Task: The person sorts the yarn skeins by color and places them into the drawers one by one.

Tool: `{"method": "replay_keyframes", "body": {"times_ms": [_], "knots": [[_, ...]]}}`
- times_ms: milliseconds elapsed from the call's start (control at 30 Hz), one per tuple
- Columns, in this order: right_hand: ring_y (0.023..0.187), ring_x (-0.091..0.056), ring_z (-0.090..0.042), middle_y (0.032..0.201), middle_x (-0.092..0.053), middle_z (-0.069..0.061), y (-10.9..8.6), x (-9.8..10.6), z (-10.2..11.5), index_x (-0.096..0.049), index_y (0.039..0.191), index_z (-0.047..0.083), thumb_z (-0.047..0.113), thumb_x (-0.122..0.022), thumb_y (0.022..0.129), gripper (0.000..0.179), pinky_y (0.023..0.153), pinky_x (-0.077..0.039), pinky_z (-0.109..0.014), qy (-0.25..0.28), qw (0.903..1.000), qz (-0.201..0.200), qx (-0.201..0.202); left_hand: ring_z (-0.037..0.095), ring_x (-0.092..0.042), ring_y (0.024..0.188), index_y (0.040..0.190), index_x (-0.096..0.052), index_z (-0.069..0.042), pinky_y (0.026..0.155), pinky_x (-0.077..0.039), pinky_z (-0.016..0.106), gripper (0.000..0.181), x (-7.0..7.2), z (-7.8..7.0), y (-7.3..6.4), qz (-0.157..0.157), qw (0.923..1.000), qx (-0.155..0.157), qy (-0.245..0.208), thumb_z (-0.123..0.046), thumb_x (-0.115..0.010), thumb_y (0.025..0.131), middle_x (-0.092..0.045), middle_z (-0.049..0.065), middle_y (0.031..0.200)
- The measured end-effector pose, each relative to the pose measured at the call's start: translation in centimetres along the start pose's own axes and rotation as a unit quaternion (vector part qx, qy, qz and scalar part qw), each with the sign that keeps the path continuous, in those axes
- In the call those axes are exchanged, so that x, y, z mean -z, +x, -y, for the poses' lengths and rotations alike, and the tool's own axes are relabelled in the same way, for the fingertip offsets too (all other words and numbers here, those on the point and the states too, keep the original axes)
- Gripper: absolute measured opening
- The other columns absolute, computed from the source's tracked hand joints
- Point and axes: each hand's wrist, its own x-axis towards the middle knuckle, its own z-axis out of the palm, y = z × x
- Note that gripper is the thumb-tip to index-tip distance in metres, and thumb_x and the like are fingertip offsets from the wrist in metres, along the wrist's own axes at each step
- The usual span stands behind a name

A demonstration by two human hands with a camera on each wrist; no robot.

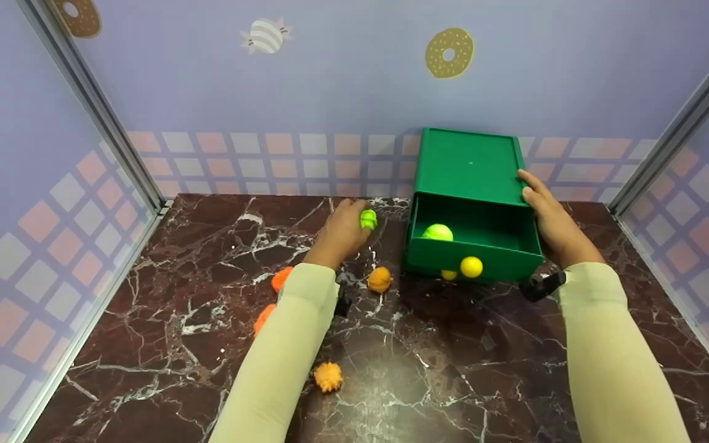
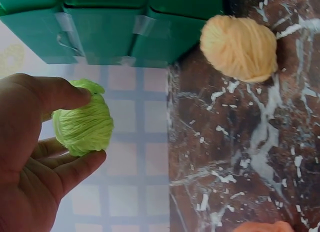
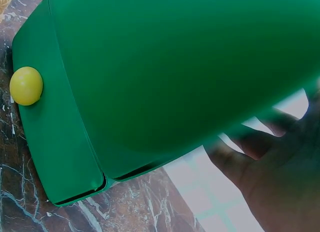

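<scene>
My left hand [image 1: 339, 232] pinches a small lime-green yarn ball [image 2: 84, 119] between thumb and fingers, left of a green drawer box [image 1: 468, 166]. The box's top drawer [image 1: 511, 261] stands pulled out, with a yellow-green ball [image 1: 437, 232] inside at its left and a round yellow knob [image 1: 471, 267] on its front. My right hand [image 1: 554, 227] rests against the box's right side, fingers extended along the wall in the right wrist view. An ochre yarn ball [image 1: 379, 280] lies on the table just left of the box.
Two orange balls [image 1: 280, 280] lie partly hidden behind my left sleeve. A spiky yellow-orange ball [image 1: 328, 376] sits nearer the front of the dark marbled table [image 1: 453, 369]. Patterned panels [image 1: 342, 80] enclose the table at the back and both sides.
</scene>
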Motion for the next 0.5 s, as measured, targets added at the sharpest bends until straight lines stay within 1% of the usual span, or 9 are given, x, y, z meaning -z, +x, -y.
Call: {"method": "replay_keyframes", "body": {"times_ms": [200, 300, 500], "knots": [[0.146, -0.012, -0.042, 0.163, 0.015, -0.009, 0.1, 0.0, -0.1, -0.002, 0.154, 0.041, 0.048, -0.03, 0.103, 0.059, 0.111, -0.022, -0.064, 0.0, 1.0, -0.005, 0.002, 0.029, -0.057, 0.107, 0.138, -0.051, -0.013, 0.093, -0.049, 0.044, 0.049, 1.1, -1.0, -0.3, 0.002, 0.9999, -0.016, -0.004, -0.018, -0.064, 0.091, -0.053, 0.014, 0.127], [0.146, -0.011, -0.042, 0.163, 0.015, -0.008, 0.2, 0.1, -0.2, -0.002, 0.154, 0.042, 0.048, -0.03, 0.103, 0.059, 0.112, -0.022, -0.064, 0.0, 1.0, -0.006, 0.001, 0.028, -0.056, 0.107, 0.138, -0.05, -0.014, 0.091, -0.049, 0.044, 0.048, 1.7, -1.4, -0.5, 0.002, 0.9997, -0.024, -0.005, -0.02, -0.063, 0.092, -0.052, 0.012, 0.126], [0.146, -0.01, -0.042, 0.163, 0.016, -0.007, 0.1, 0.1, -0.1, -0.002, 0.154, 0.043, 0.049, -0.03, 0.102, 0.059, 0.112, -0.021, -0.065, 0.0, 1.0, -0.005, -0.002, 0.027, -0.057, 0.106, 0.137, -0.052, -0.017, 0.09, -0.05, 0.042, 0.046, 2.6, -2.4, -1.0, -0.011, 0.999, -0.04, -0.013, -0.019, -0.063, 0.092, -0.053, 0.01, 0.127]]}}
